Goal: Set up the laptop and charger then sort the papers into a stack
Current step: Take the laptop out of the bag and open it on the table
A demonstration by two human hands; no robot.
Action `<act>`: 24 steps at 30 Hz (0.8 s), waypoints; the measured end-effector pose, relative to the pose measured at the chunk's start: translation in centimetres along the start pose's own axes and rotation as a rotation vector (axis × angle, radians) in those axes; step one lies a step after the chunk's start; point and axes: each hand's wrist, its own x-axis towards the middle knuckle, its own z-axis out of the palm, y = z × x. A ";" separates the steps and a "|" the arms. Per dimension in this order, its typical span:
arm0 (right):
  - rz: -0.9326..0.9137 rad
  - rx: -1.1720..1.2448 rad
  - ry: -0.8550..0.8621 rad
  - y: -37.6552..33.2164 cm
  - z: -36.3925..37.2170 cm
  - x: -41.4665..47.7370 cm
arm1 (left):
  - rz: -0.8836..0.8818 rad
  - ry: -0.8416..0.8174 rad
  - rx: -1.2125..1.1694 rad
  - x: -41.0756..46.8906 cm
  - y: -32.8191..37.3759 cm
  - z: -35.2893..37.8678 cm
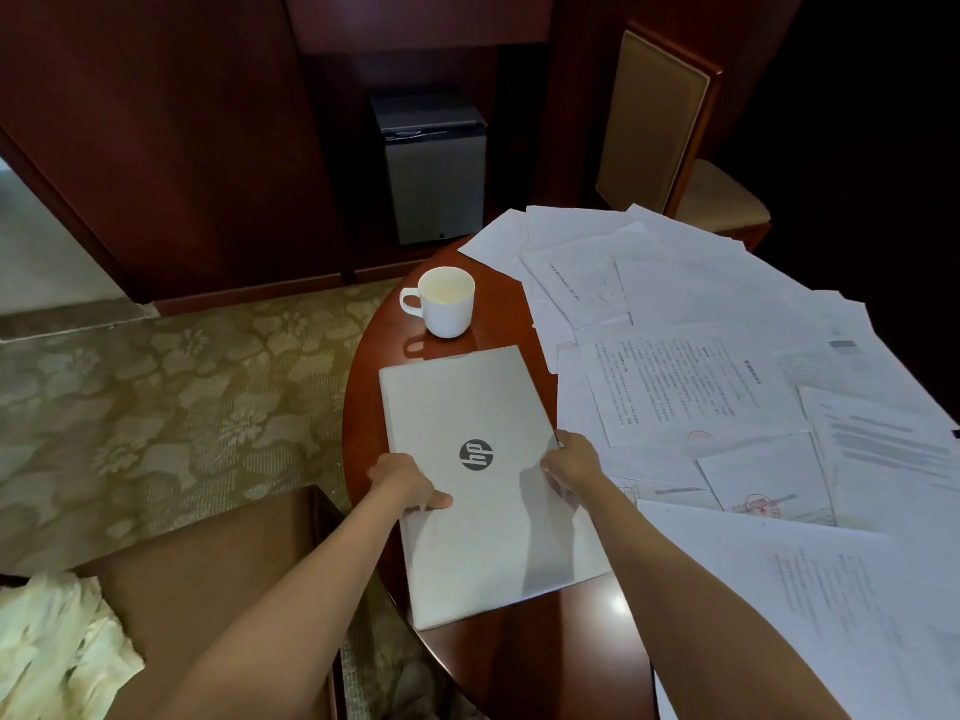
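left hand (408, 483): fingers grip closed HP laptop (467, 402) left edge | right hand (571, 467): fingers grip right edge | papers (701, 387) beside

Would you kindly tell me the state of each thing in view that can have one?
laptop: lid closed, lying flat on the table.
left hand: grips the laptop's left edge, thumb on the lid.
right hand: grips the laptop's right edge.
cup: upright; contents unclear.
papers: loose, overlapping, not stacked.
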 end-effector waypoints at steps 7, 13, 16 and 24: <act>-0.001 -0.089 -0.018 -0.3 -0.7 0.3 | 0.018 -0.077 0.063 0.9 -0.3 -0.4; 0.014 -0.117 -0.033 -0.9 -2.4 0.4 | -0.009 0.187 0.133 -0.3 2.4 -0.6; -0.025 -0.113 -0.001 -0.2 -2.4 0.5 | 0.152 0.290 0.118 -0.5 5.2 -1.1; -0.005 -0.131 0.239 1.0 -3.8 0.9 | 0.516 0.116 0.297 2.1 11.2 -0.8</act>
